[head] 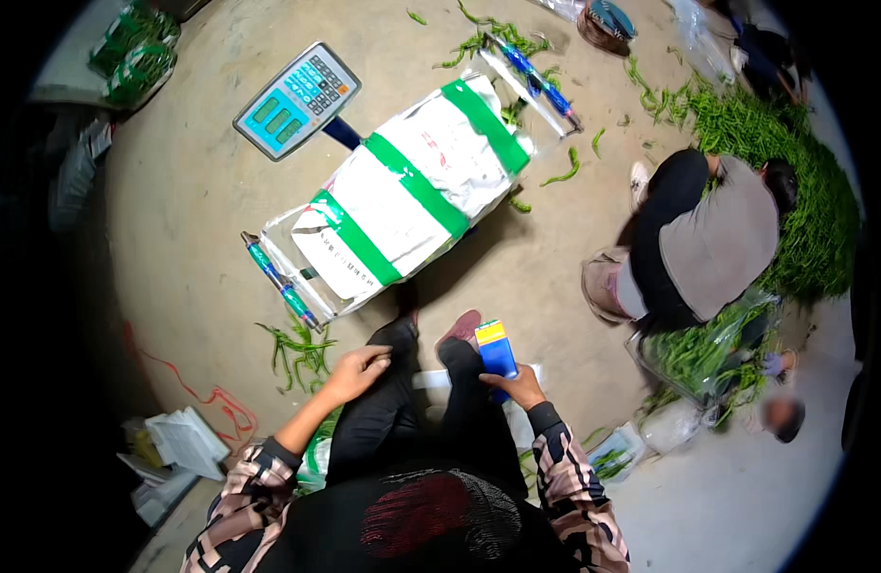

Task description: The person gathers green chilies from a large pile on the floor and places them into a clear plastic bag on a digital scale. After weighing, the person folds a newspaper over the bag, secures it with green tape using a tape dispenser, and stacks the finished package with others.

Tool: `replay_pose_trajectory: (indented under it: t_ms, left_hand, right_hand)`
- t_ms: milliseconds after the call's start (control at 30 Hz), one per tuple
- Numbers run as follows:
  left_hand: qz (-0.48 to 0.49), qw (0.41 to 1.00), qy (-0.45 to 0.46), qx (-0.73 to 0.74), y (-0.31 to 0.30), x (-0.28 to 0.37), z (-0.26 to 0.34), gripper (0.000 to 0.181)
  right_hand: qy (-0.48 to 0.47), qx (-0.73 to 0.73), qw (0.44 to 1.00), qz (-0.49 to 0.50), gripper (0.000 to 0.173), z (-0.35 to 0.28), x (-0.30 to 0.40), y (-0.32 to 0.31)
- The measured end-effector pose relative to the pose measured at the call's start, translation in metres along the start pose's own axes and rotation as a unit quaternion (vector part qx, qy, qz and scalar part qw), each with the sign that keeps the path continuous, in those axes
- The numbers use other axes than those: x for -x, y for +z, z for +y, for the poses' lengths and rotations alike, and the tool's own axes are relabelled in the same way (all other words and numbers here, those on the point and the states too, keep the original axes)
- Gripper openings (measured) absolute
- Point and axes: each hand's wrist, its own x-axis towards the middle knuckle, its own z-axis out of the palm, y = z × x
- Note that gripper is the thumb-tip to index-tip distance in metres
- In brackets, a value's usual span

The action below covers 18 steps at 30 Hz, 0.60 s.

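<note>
My right hand (516,387) holds a smartphone (496,354) with a yellow and blue screen, over my right leg. My left hand (358,371) rests on my left thigh with nothing in it, the thumb a little apart from the loosely curved fingers. Beyond my feet a white wrapped package (405,197) lies on a platform scale, bound with several bands of green tape (415,186). Most of the scale's platform is hidden under it. The scale's display and keypad (297,100) stand at the package's far left side.
Blue-green wrapped handles (279,281) flank the package. Green chili peppers (297,351) lie scattered on the concrete floor. At right, a person (720,236) bends by a large pepper heap (813,200); another person (780,415) is nearby. White foam pieces (186,440) and red string (229,412) lie left.
</note>
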Motion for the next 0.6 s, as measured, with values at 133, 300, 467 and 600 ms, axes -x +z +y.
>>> replay_pose_trajectory:
  t_ms: [133, 300, 467, 600]
  left_hand:
    - [0.132, 0.975, -0.118, 0.136, -0.027, 0.063, -0.045, 0.028]
    - [0.247, 0.868, -0.237, 0.36, -0.053, 0.089, -0.074, 0.033]
    - [0.287, 0.821, -0.192, 0.453, -0.077, 0.063, -0.074, 0.052]
    - [0.287, 0.819, -0.179, 0.463, -0.105, 0.033, -0.058, 0.067]
  right_hand:
    - [0.01, -0.194, 0.98, -0.043, 0.037, -0.064, 0.03, -0.038]
    - [-0.084, -0.25, 0.964, 0.011, 0.038, -0.13, 0.034, -0.075]
    - [-0.125, -0.298, 0.941, 0.104, 0.034, -0.199, 0.017, -0.108]
    - [-0.153, -0.298, 0.93, 0.15, 0.029, -0.238, -0.002, -0.142]
